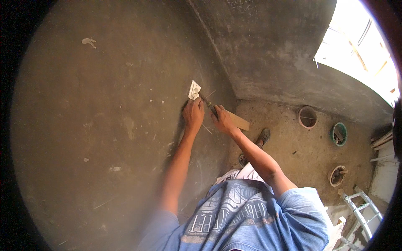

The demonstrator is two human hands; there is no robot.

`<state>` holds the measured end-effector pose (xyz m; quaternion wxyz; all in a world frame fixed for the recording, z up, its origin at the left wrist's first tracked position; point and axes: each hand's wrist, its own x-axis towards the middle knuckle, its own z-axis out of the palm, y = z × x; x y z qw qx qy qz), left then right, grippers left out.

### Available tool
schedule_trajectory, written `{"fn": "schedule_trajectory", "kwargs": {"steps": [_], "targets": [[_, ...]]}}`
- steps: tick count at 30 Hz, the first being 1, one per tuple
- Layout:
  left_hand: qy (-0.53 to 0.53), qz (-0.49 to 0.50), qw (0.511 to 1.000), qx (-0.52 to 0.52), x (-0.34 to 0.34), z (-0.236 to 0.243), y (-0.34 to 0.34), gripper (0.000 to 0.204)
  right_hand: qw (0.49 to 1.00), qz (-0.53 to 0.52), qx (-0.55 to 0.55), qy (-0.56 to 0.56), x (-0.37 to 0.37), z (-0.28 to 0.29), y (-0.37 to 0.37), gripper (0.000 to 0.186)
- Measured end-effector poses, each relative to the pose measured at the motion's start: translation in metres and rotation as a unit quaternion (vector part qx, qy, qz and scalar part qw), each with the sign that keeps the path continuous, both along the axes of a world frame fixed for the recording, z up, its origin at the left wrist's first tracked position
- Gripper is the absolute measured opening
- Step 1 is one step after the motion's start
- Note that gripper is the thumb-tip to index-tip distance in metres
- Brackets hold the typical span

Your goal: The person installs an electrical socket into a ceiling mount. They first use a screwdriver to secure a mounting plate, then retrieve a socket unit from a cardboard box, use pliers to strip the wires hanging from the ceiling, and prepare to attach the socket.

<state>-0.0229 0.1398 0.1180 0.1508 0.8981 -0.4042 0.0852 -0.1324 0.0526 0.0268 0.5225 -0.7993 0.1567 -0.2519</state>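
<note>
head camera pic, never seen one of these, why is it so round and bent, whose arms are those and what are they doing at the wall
The camera sits on a person's head and looks down, so you see their own chest, arms and feet. Its wide lens bends straight edges. The left hand rests on the grey plastered wall just below a small white wall plate. The right hand grips a slim tool whose tip reaches that plate. On the floor lie a wooden board and three round tubs, with a ladder at lower right.
</note>
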Motion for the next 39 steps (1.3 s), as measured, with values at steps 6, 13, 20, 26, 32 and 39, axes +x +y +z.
{"fn": "schedule_trajectory", "kwargs": {"steps": [6,13,20,26,32,39], "targets": [[0.03,-0.002,0.998,-0.049,0.008,-0.001,0.012,0.02,1.0,-0.014,-0.012,-0.014,0.003,0.0,0.003,0.035],[0.071,-0.026,0.993,-0.089,-0.009,0.062,0.021,0.024,1.0,-0.018,0.022,0.01,0.012,-0.017,-0.011,0.028],[0.01,-0.083,0.994,0.069,0.018,-0.013,0.008,0.048,0.999,-0.014,-0.043,0.0,0.022,-0.028,-0.024,0.022],[0.135,-0.063,0.987,0.061,0.014,-0.016,-0.002,0.06,0.996,0.074,0.03,0.036,0.02,-0.027,-0.055,0.026],[0.018,-0.034,0.999,0.011,0.017,-0.03,-0.002,0.051,0.996,-0.083,0.032,0.009,0.026,-0.031,-0.015,0.032],[0.077,-0.095,0.992,-0.018,0.026,-0.029,0.002,0.05,0.979,-0.144,0.12,0.076,0.028,-0.028,0.015,0.037]]}}
